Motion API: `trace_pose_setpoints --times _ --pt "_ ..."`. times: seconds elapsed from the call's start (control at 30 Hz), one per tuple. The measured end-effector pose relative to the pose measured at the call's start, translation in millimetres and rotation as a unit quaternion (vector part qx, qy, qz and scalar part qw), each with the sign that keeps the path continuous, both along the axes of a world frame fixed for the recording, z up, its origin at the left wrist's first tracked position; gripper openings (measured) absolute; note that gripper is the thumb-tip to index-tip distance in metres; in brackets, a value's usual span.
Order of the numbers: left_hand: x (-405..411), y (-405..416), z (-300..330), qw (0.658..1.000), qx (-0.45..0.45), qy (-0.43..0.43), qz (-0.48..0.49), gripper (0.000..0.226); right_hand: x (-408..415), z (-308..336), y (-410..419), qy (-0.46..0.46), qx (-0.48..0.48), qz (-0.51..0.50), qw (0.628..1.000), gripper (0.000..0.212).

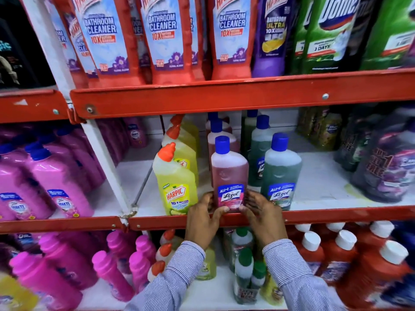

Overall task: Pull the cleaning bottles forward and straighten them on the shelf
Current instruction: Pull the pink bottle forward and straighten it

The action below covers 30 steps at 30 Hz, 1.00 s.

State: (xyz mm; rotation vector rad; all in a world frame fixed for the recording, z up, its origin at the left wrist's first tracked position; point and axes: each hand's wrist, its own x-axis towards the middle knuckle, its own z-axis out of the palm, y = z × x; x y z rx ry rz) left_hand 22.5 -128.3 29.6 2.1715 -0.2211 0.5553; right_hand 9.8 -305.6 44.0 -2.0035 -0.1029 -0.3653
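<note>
Gripping pink Lizol bottle base at shelf lip: left hand, right hand, fingers closed.

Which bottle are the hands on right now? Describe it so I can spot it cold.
Find the middle red shelf. At its front edge, between a yellow Harpic bottle and a green Lizol bottle, stands the pink Lizol bottle, blue-capped, with the left hand and right hand flanking its base.
</note>
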Motion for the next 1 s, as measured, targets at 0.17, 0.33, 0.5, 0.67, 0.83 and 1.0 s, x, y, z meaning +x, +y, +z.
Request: trace_pose_setpoints --times 0.17,0.33,0.5,0.67,0.83,1.0 --pt "-3 7 2 0.998 -0.059 0.008 0.000 0.057 -3 2 7 -0.006 0.037 0.026 0.999 0.046" --pt "-32 -75 -5 0.987 -0.104 -0.102 0.061 0.028 -31 -8 -84 -0.167 0.053 -0.175 0.969 0.020" --pt "-29 -106 5 0.994 -0.056 -0.090 -0.036 0.023 -10 -14 -118 -0.111 0.073 -0.168 0.977 0.040" --pt "-17 -112 0 0.999 -0.025 -0.011 -0.034 0.055 7 -11 -117 -0.029 -0.070 -0.037 0.996 0.061" --pt "-7 -120 -2 1.000 -0.012 0.012 -0.006 0.048 11 -6 -127 -0.029 -0.046 -0.009 0.998 0.049" --pt "-8 -123 0 1.000 -0.010 -0.003 0.006 0.036 10 -4 -130 -0.017 -0.018 0.004 1.000 0.050"
